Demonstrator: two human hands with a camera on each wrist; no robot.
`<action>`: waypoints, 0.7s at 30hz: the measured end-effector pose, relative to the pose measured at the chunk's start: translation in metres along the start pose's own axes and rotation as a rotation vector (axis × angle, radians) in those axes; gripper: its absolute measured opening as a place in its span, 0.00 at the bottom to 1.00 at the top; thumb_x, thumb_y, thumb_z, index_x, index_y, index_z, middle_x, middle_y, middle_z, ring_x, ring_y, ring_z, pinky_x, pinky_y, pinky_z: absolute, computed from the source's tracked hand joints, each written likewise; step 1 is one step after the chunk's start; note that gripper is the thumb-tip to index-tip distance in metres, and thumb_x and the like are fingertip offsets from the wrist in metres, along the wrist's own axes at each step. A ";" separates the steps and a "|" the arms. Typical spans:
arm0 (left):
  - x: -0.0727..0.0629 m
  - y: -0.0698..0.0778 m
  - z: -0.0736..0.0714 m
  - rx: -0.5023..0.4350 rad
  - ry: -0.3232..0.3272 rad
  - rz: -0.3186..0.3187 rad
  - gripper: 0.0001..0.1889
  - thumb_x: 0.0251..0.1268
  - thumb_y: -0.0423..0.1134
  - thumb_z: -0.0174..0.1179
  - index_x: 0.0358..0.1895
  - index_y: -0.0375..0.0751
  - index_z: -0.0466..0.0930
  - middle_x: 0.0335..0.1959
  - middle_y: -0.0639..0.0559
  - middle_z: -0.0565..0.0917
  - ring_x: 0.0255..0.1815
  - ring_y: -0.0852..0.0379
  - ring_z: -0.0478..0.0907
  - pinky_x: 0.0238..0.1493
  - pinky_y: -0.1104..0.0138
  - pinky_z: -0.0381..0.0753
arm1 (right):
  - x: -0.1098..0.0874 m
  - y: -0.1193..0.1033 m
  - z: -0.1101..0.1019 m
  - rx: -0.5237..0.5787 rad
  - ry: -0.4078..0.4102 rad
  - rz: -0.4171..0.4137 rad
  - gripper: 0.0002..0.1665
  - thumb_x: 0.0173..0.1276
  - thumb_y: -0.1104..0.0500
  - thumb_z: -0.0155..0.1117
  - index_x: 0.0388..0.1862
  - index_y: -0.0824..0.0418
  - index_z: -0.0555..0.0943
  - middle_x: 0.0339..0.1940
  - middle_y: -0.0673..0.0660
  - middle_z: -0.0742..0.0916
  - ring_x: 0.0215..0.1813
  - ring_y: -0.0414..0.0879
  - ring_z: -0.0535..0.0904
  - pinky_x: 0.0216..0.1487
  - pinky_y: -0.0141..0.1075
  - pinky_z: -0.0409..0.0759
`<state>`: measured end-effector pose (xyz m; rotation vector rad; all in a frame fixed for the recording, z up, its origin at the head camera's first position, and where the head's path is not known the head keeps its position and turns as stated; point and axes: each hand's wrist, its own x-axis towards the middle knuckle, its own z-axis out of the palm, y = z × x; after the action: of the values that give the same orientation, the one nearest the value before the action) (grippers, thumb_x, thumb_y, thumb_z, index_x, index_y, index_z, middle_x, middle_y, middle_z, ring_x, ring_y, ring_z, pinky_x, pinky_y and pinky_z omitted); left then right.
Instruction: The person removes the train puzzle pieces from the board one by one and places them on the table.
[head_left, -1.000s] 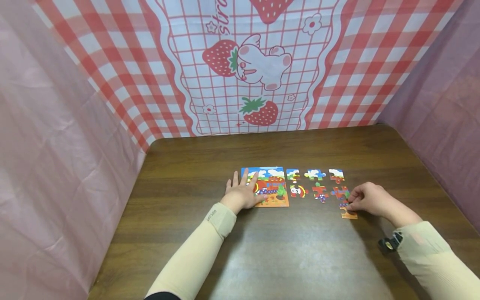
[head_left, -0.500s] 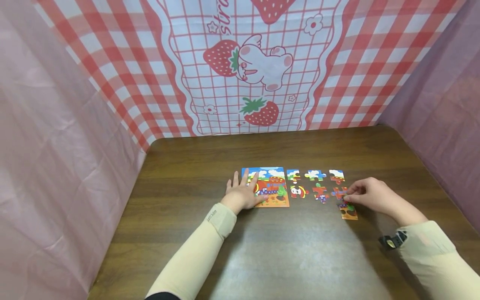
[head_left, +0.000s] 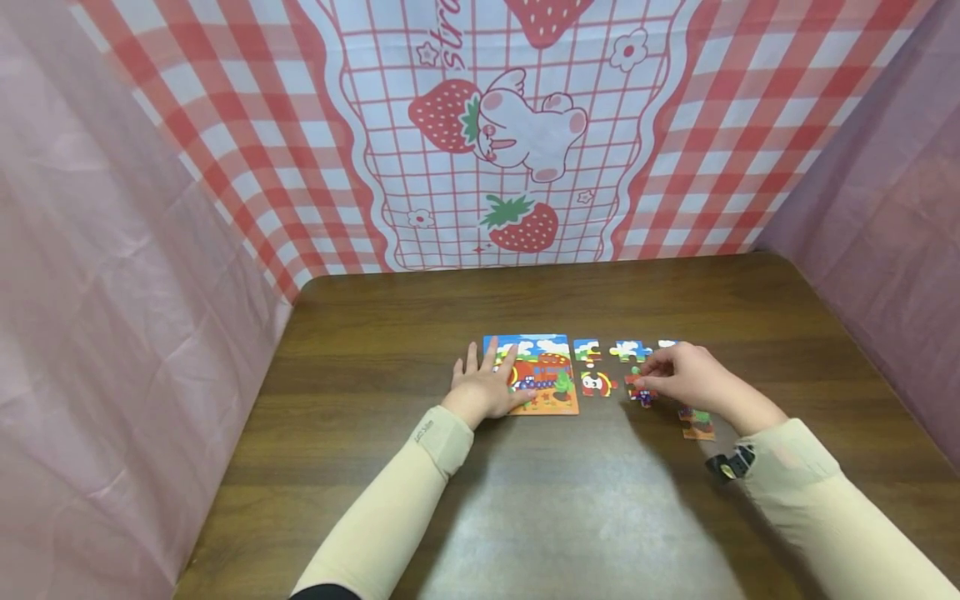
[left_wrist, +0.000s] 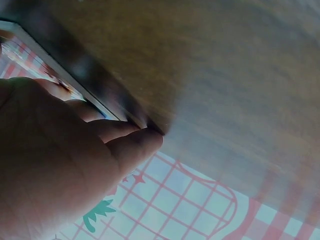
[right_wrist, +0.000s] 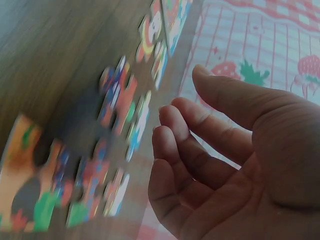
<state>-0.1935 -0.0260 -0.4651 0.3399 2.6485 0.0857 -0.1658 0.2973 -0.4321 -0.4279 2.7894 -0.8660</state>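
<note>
My left hand (head_left: 483, 390) lies with fingers spread on a colourful picture board (head_left: 551, 402), covering its left part. In the left wrist view, fingertips reach past the raised edge of the board (left_wrist: 62, 67). My right hand (head_left: 693, 385) is over the jigsaw pieces right of the board, nearest a red and purple jigsaw piece (head_left: 642, 395). In the right wrist view, the thumb and bent fingers of the right hand (right_wrist: 215, 150) stand apart, with nothing between them. A jigsaw piece with a white face (head_left: 596, 383) lies beside the board.
Sky-blue jigsaw pieces (head_left: 630, 350) form the far row. Orange and green jigsaw pieces (head_left: 698, 425) lie near the right wrist. All rest on a brown wooden table (head_left: 525, 517). A strawberry-print cloth (head_left: 517, 225) hangs behind, with pink curtains (head_left: 112, 333) at the sides.
My right hand has moved left, from the orange and red pieces at the right to the middle red and purple piece. The left hand has stayed on the board.
</note>
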 end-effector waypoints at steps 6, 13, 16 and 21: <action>0.001 -0.001 0.000 -0.009 -0.013 0.001 0.46 0.69 0.78 0.35 0.83 0.67 0.30 0.83 0.54 0.27 0.81 0.41 0.27 0.76 0.45 0.38 | 0.019 -0.019 0.017 0.047 -0.031 -0.055 0.09 0.66 0.60 0.75 0.39 0.65 0.87 0.27 0.47 0.85 0.29 0.43 0.78 0.32 0.40 0.78; -0.004 -0.012 -0.004 -0.031 0.009 0.040 0.46 0.71 0.75 0.38 0.84 0.63 0.32 0.83 0.50 0.28 0.81 0.40 0.30 0.77 0.48 0.41 | 0.039 -0.038 0.038 0.029 -0.032 -0.124 0.12 0.62 0.61 0.78 0.41 0.66 0.86 0.28 0.48 0.83 0.32 0.43 0.77 0.37 0.41 0.77; -0.005 -0.017 -0.003 -0.046 0.008 0.049 0.45 0.72 0.74 0.40 0.84 0.62 0.33 0.83 0.51 0.28 0.81 0.39 0.29 0.77 0.49 0.40 | 0.045 -0.047 0.045 0.036 -0.048 -0.128 0.13 0.60 0.61 0.79 0.40 0.66 0.86 0.29 0.50 0.83 0.33 0.44 0.77 0.38 0.42 0.78; -0.005 -0.021 -0.003 -0.051 0.001 0.054 0.45 0.72 0.74 0.40 0.84 0.62 0.33 0.83 0.51 0.29 0.81 0.39 0.28 0.77 0.48 0.38 | 0.057 -0.065 0.059 0.005 -0.074 -0.125 0.20 0.58 0.58 0.82 0.45 0.68 0.86 0.33 0.55 0.85 0.36 0.48 0.79 0.41 0.45 0.79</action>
<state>-0.1952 -0.0477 -0.4626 0.3948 2.6333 0.1698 -0.1893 0.1965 -0.4478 -0.6264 2.7159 -0.8642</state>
